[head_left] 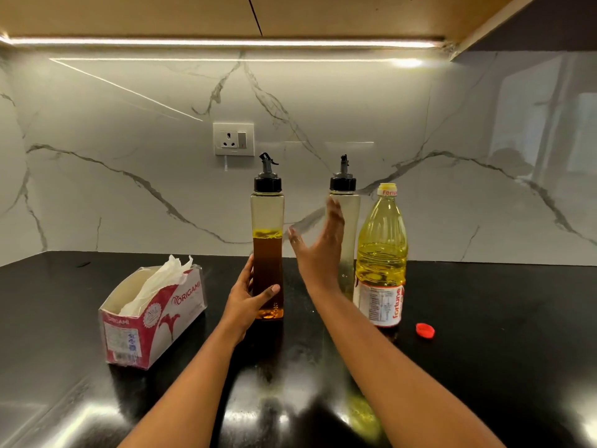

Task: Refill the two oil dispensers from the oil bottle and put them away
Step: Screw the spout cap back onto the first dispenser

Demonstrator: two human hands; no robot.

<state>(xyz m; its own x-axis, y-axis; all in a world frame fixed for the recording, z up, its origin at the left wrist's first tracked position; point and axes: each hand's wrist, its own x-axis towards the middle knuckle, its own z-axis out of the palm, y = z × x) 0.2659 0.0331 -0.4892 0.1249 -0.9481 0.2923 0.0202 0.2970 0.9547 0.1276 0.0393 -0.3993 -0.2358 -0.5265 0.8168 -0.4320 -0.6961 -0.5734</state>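
On the black desk (484,318), close to the marble wall, stands the oil bottle (381,253) at the right, its mouth uncovered. Just beside it is the near-empty dispenser (350,202), and a little further left the half-full dispenser (267,221) with dark oil. Both carry their black spout lids, so I judge the step in hand is to take a lid off before pouring. To do it well, one hand should hold the base firm on the desk while the other turns the lid, so that the tall narrow body does not tip.

The left hand (248,295) grasps the half-full dispenser low, thumb in front. The right hand (319,250) is released, fingers spread, raised between the two dispensers and holding nothing; it is blurred. The red cap (425,330) lies on the desk, right of the bottle.
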